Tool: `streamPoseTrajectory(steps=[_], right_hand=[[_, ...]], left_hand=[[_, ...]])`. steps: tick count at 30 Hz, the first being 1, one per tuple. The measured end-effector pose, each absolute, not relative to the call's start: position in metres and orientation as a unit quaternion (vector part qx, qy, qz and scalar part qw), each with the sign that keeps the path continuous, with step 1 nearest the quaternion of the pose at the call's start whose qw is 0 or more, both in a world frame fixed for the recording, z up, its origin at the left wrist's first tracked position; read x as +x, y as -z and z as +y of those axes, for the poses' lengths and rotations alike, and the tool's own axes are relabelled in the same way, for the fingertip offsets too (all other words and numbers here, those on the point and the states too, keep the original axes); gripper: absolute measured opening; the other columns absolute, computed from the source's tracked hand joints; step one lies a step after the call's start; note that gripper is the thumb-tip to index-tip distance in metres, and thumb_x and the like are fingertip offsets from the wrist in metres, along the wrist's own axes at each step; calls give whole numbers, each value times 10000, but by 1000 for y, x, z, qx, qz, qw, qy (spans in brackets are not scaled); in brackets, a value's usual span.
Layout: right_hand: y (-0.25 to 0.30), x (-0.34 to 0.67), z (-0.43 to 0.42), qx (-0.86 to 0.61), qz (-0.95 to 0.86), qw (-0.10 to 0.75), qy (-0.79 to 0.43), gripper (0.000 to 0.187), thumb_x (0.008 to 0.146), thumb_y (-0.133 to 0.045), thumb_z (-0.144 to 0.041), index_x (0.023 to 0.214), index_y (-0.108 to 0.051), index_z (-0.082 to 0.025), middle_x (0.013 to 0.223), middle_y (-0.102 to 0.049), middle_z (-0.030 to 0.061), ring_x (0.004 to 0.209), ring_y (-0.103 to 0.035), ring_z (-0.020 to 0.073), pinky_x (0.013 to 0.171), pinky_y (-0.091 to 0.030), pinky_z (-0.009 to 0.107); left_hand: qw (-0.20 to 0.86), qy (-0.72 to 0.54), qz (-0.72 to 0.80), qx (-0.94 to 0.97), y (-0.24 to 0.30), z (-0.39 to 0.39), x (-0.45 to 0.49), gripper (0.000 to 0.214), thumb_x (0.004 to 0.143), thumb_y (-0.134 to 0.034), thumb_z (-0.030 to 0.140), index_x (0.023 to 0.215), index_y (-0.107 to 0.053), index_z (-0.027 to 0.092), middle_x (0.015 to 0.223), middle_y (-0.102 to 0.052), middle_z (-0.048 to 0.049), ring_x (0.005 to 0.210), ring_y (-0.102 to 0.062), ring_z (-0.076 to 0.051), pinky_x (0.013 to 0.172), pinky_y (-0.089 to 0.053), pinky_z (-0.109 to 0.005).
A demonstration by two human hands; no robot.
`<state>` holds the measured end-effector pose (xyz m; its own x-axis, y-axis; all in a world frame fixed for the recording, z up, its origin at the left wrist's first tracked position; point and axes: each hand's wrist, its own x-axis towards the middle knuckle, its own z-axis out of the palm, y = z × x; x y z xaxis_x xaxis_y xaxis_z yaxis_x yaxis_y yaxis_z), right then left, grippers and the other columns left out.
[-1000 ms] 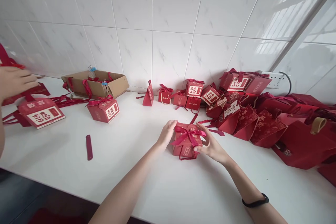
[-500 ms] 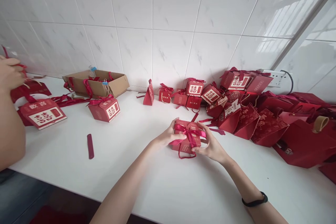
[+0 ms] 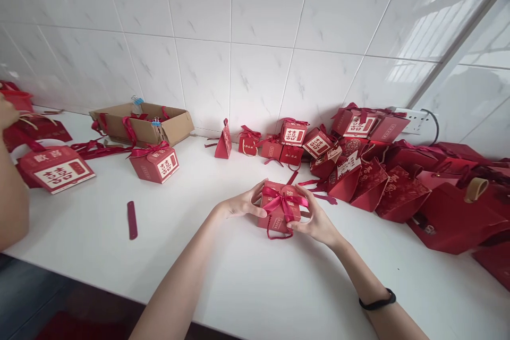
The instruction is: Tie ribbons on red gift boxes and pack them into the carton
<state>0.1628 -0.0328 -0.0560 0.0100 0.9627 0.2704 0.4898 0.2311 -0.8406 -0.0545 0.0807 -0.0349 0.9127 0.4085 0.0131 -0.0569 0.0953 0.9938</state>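
Between my two hands a small red gift box (image 3: 290, 210) rests on the white table (image 3: 239, 276). A magenta ribbon bow (image 3: 282, 200) is tied across its top, and a twisted red cord handle (image 3: 279, 236) hangs at its near side. My left hand (image 3: 249, 203) grips the box's left side, thumb at the near left edge. On the right side, my right hand (image 3: 314, 218) holds it with the thumb near the front corner and fingers behind. A dark red strip (image 3: 132, 220) lies flat to the left.
A cardboard box (image 3: 171, 130) with ribbons stands by the wall. Two red gift boxes, one (image 3: 155, 162) with a bow, another (image 3: 59, 170), sit left, near a co-worker's arm (image 3: 16, 207). Many red boxes and bags (image 3: 402, 191) crowd the right, beside a power strip (image 3: 416, 119).
The left hand's thumb has shifted off the bow to the box's edge. The co-worker's hand has moved left, mostly out of view. My view has shifted slightly.
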Motion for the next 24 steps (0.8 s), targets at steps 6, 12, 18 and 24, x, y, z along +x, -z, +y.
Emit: streamPoseTrajectory(steps=[6,12,18,24], right_hand=[[55,163,-33,-575,-644,430,-264,841,649,-735,-472,1347,-296,-309,1422,-327,105,1298,-346,302,936,-463,461],[53,160,-34,-565,-646,442,-262,805,651,-739,-461,1317,-313,-307,1397,-357,111,1282,-377,305,919,-483,464],[47,147,-39,-505,-711,484,-75,821,697,-738,-364,1362,-256,-367,1376,-355,90,1287,-365,307,953,-466,497],[43,137,-44,-471,-756,451,61,818,759,-689,-279,1392,-180,-382,1387,-285,106,1284,-365,311,968,-454,527]], left_hand=[[726,-144,108,663,32,79,-52,870,590,-746,152,1349,-340,283,1299,-479,-85,1216,-439,-249,988,-365,-399],[741,-126,118,649,37,85,-57,935,559,-676,60,1378,-299,307,1338,-452,-73,1271,-384,-258,976,-359,-385],[798,-288,135,512,38,91,-59,659,583,-561,115,1225,-526,260,1315,-506,-52,1217,-454,-258,947,-390,-362],[818,-316,176,448,31,82,-53,461,754,-593,382,1182,-572,212,1195,-589,-111,1046,-575,-281,867,-446,-388]])
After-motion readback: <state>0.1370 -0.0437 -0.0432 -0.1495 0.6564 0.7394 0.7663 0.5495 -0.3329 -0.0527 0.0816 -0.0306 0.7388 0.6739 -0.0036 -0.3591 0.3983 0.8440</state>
